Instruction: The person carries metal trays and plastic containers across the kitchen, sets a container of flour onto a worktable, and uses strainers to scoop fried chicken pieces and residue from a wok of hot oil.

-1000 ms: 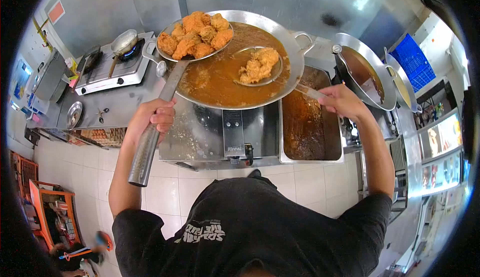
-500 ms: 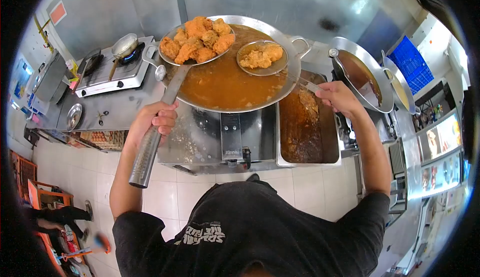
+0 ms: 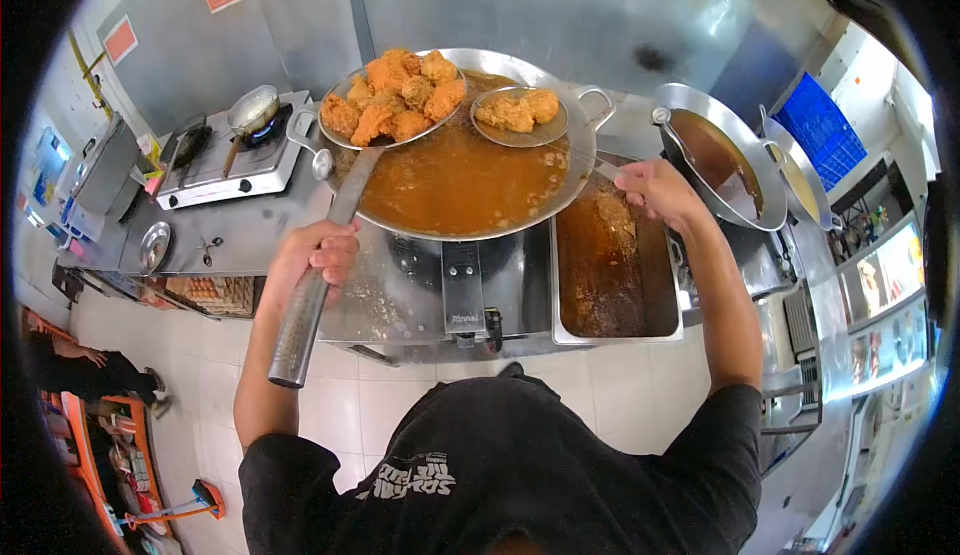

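Note:
My left hand [image 3: 318,257] is closed around the long metal handle of a large skimmer [image 3: 347,193]. Its round head carries a heap of fried chicken pieces [image 3: 392,100] over the left part of a wide wok [image 3: 585,170]. My right hand [image 3: 655,193] grips the thin handle of a smaller strainer [image 3: 540,139]. Golden fried pieces [image 3: 515,111] lie in that strainer, held above the brown oil [image 3: 460,190] at the wok's right side. Some bubbles and crumbs show on the oil.
A metal tray [image 3: 605,285] with dark oil and crumbs adjoins the wok. Further right stands another wok [image 3: 715,165]. To the left, a gas stove [image 3: 235,160] holds a small pan [image 3: 253,110] over a flame. A person [image 3: 95,370] is at the far left.
The smaller strainer has shifted slightly left, together with my right hand. The large skimmer stays nearly in place over the wok. The view has tilted a little.

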Tool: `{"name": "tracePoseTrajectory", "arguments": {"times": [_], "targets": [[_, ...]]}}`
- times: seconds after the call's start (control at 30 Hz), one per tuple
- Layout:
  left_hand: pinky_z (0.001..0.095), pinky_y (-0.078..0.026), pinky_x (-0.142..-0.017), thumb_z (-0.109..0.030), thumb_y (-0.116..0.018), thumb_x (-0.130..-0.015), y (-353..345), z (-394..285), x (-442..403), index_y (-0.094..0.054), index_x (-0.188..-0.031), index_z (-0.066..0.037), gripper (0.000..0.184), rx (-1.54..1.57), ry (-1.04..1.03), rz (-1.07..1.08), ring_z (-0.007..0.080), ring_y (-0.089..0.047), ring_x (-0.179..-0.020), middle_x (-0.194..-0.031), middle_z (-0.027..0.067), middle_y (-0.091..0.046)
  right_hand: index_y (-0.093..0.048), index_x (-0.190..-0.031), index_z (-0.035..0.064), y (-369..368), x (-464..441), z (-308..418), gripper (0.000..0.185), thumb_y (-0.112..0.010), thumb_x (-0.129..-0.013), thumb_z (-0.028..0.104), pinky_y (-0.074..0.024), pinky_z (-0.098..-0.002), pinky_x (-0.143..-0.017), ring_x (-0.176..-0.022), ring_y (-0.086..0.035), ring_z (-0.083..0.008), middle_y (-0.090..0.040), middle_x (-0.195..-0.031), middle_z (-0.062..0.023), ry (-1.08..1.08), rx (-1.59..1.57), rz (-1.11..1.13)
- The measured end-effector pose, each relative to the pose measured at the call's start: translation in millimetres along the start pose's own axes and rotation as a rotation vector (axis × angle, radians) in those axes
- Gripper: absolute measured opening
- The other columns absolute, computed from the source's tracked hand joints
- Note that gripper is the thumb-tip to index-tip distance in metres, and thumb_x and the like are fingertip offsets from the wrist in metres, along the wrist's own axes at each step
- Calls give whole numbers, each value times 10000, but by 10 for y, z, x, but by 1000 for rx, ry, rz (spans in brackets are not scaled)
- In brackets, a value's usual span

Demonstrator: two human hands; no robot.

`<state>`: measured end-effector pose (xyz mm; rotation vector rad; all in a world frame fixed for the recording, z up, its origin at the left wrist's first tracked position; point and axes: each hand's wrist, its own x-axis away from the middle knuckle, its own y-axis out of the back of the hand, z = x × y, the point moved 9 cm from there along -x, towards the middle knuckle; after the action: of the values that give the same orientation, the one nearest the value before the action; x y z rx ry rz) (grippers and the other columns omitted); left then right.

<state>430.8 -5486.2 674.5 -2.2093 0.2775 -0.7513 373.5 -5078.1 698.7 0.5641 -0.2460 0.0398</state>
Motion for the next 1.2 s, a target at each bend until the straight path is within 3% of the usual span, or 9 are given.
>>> {"name": "tracePoseTrajectory", "arguments": {"times": [0.03,0.13,0.23,0.47,0.57,0.83,0.93,1.1,1.2], "targets": [[168,-323,-309,-66,-432,-879,9,32,30,-432,-1035,16,175,9,6,4,-10,-339,-398,-620,-60,-366,-608,-912,48,-21,12,-60,173,-585,-841,204,-230,-182,-373,-423,-321,-24,-438,-560,68,-14,7,18],[172,-288,-358,-62,-479,-856,-35,64,85,-436,-996,-28,150,8,36,9,0,-317,-403,-596,-70,-346,-609,-853,57,34,120,21,149,-580,-845,203,-220,-189,-374,-431,-319,-23,-436,-563,69,-1,-124,2],[178,-291,-356,-65,-474,-861,-30,74,90,-435,-1003,-27,152,34,44,60,3,-320,-404,-597,-67,-344,-610,-887,50,84,215,62,161,-581,-846,203,-218,-194,-382,-448,-324,-21,-435,-574,69,35,-30,7],[189,-320,-366,-66,-440,-878,-175,124,106,-463,-1013,17,160,181,47,101,13,-341,-406,-605,-50,-358,-617,-886,62,108,125,-126,148,-583,-845,200,-226,-197,-391,-452,-332,-29,-441,-563,59,1,-153,-39],[203,-337,-373,-74,-401,-896,-170,157,83,-458,-1026,65,199,238,76,191,31,-359,-415,-619,-30,-371,-577,-700,45,88,165,-251,161,-581,-813,161,-263,-243,-383,-419,-359,-75,-452,-528,19,7,-254,-79],[257,-381,-447,-78,-300,-917,-267,159,102,-399,-1092,142,297,301,71,328,86,-418,-483,-657,20,-383,-575,-709,37,179,190,-235,166,-594,-817,162,-276,-259,-396,-445,-378,-87,-471,-555,3,112,-170,-96],[254,-382,-448,-84,-304,-919,-230,140,56,-400,-1091,146,303,306,56,369,85,-417,-484,-653,19,-386,-589,-779,45,79,225,-372,131,-596,-826,166,-262,-232,-382,-416,-349,-71,-444,-527,23,105,-319,-114],[231,-360,-410,-83,-323,-921,-173,105,12,-409,-1082,138,287,261,25,291,77,-399,-474,-645,9,-388,-606,-809,-17,144,399,-257,138,-587,-815,119,-287,-261,-396,-477,-410,-93,-529,-612,-25,38,-261,-148],[231,-360,-415,-84,-327,-921,-72,26,-22,-407,-1082,128,278,225,-41,287,87,-406,-484,-647,10,-392,-612,-747,-10,86,498,-294,121,-599,-788,103,-293,-268,-375,-439,-403,-106,-494,-548,-26,72,-324,-146]]}}
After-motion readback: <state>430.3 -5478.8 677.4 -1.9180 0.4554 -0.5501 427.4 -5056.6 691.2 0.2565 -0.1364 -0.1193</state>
